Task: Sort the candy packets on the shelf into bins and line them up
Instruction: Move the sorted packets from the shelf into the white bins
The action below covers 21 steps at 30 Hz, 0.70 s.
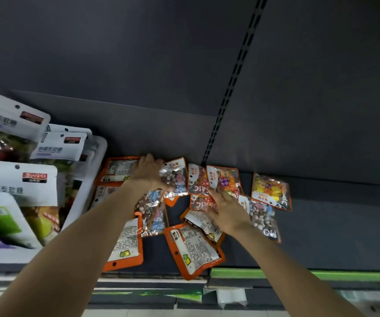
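Note:
Several orange-edged candy packets lie scattered on the dark shelf [333, 229]. My left hand [149, 173] grips the left side of a clear stone-candy packet [176, 177], thumb at its lower edge. My right hand [228, 210] lies on the middle of the pile with its fingers stretched out. Their tips touch the lower edge of a packet of colourful gummies [226, 179]. Two packets lie label side up near the shelf's front edge [194, 248] [127, 243]. Another gummy packet [270, 191] sits apart to the right.
A white bin [101, 161] at the left holds several large white soft-candy bags [19, 179], standing and leaning. A slotted upright [237, 72] runs up the dark back wall. A green price rail [299, 274] edges the shelf front.

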Each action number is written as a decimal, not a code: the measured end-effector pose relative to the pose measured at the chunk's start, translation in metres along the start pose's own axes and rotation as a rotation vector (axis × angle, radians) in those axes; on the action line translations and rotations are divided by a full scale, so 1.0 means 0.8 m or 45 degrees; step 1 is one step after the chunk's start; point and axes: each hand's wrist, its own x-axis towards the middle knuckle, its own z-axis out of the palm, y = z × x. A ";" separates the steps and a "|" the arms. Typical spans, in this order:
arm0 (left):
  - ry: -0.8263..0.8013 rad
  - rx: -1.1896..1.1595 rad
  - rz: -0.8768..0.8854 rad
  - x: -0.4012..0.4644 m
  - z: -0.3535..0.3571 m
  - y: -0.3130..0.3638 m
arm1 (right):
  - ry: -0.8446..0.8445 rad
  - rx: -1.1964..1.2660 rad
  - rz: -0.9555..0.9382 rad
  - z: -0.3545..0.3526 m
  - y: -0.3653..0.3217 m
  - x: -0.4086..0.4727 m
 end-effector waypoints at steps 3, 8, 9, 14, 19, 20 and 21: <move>0.099 -0.098 -0.007 -0.006 -0.003 0.002 | -0.002 -0.040 -0.010 -0.003 -0.001 0.004; 0.393 -0.566 0.032 -0.032 -0.006 -0.003 | -0.024 0.029 -0.014 0.000 0.004 0.005; 0.458 -0.585 0.057 -0.040 -0.009 -0.005 | -0.036 0.111 -0.014 0.000 0.006 0.003; 0.932 -0.342 0.424 -0.088 -0.032 0.018 | 0.139 0.359 -0.030 -0.008 0.031 -0.016; 0.900 -0.458 0.512 -0.102 -0.047 0.055 | 0.050 0.288 0.085 -0.020 0.078 -0.013; 0.848 -0.511 0.504 -0.103 -0.044 0.062 | 0.005 0.271 0.101 -0.022 0.085 -0.010; 0.800 -0.543 0.500 -0.104 -0.040 0.068 | -0.038 0.230 0.110 -0.025 0.091 -0.008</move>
